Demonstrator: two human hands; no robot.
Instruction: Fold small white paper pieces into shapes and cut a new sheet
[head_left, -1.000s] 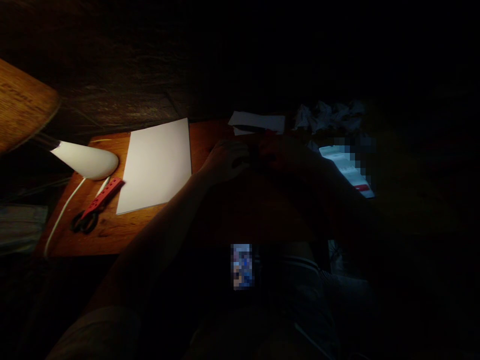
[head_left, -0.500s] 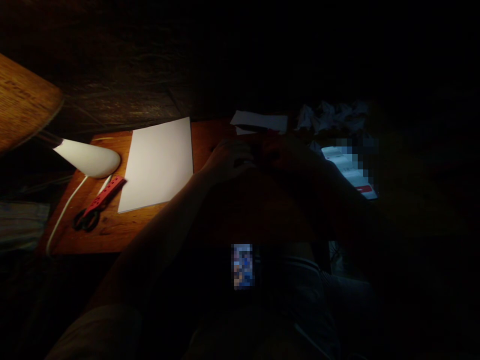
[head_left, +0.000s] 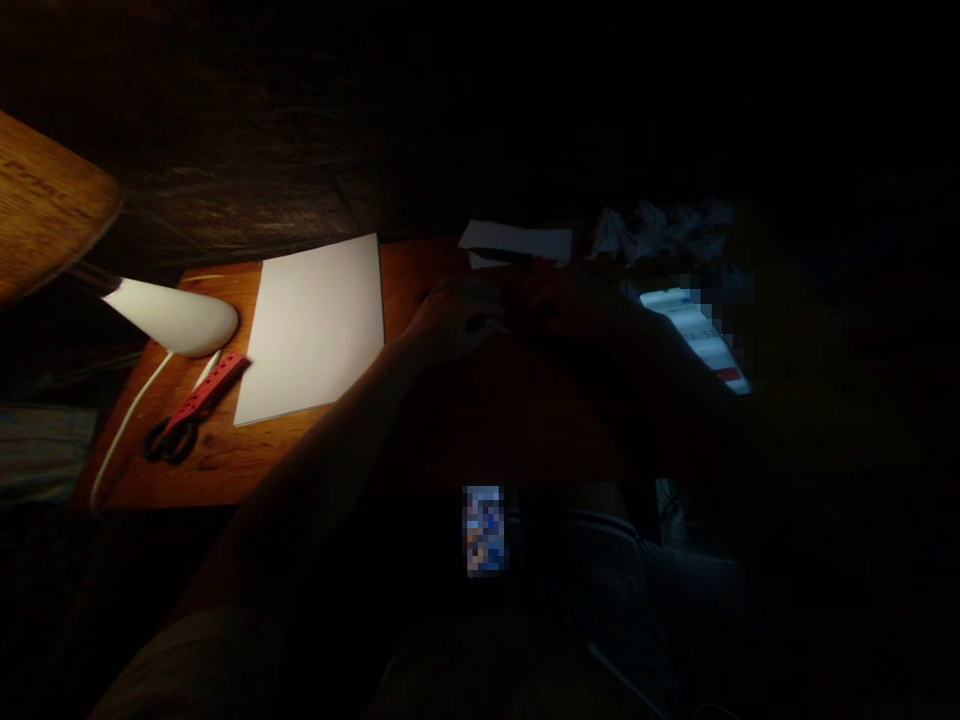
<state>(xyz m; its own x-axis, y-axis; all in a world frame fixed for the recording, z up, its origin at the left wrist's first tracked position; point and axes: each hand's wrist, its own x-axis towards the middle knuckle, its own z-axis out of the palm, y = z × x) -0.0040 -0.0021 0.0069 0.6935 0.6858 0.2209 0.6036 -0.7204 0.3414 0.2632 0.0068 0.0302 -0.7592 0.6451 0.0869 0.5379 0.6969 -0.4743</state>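
Observation:
Over the middle of the wooden table, my left hand (head_left: 459, 312) is closed, its fingers bent and pressed together. A small pale patch shows by its fingertips, too dark to name. My right hand (head_left: 556, 305) faces it from the right, deep in shadow, its fingers seeming curled in; whatever it holds is hidden. Just beyond the hands lies a white piece of paper (head_left: 529, 241) with a dark, narrow tool (head_left: 499, 256) across its near edge. To the left of my left forearm rests a stack of white paper sheets (head_left: 315, 335), brightly lit.
A lamp with a white base (head_left: 176, 315) and wooden shade (head_left: 52, 205) stands at left, its cord (head_left: 127, 425) trailing off. Nearby are red-and-black scissors (head_left: 199, 405). Several folded paper pieces (head_left: 660, 232) sit at the back right, behind a lit phone (head_left: 697, 340). A blurred-out bright patch shows below the table (head_left: 337, 490).
The view has shifted very slightly. Both hands stay nearly in place, with only a small movement of the left fingers visible.

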